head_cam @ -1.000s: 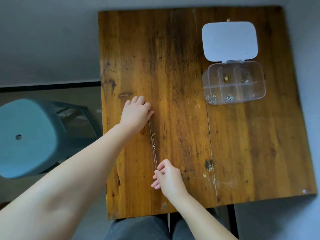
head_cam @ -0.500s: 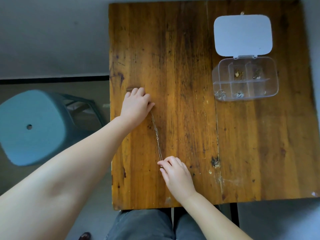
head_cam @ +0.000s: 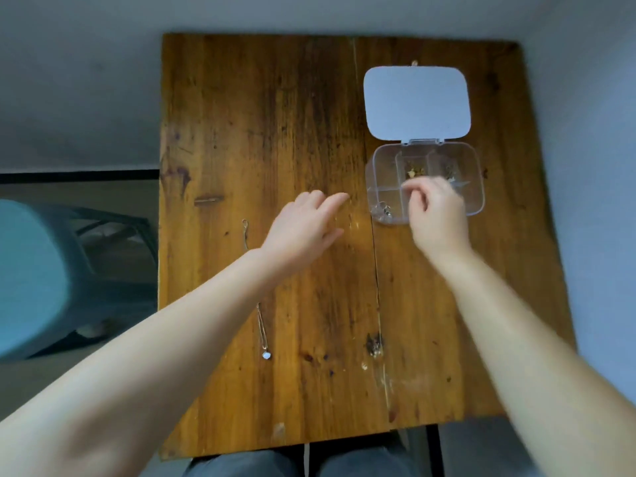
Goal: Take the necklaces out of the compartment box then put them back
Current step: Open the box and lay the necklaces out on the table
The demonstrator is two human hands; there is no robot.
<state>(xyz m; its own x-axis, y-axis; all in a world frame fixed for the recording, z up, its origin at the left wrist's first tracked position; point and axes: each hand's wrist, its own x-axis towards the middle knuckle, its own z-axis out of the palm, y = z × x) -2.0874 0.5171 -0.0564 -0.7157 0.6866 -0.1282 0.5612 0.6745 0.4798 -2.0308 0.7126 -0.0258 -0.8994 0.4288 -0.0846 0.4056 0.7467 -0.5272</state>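
Observation:
A thin chain necklace (head_cam: 263, 333) with a small pale pendant lies stretched out straight on the left part of the wooden table (head_cam: 309, 98); my left forearm hides its middle. My left hand (head_cam: 308, 227) hovers right of it, fingers apart, holding nothing. The clear compartment box (head_cam: 479, 187) stands at the right with its white lid (head_cam: 416, 101) flipped open behind it. Small necklaces lie in its compartments, one gold (head_cam: 413, 171) and one silver (head_cam: 383, 212). My right hand (head_cam: 438, 216) is over the box's front middle compartment with fingertips pinched together; blur hides whether it holds anything.
A teal plastic stool (head_cam: 31, 277) stands off the table's left edge. My dark-trousered legs (head_cam: 261, 466) are under the near edge. Grey floor surrounds the table at the far and right sides.
Both hands have let go of the stretched necklace and moved right. The right hand went up to the box; the left hand lifted off the chain's far end.

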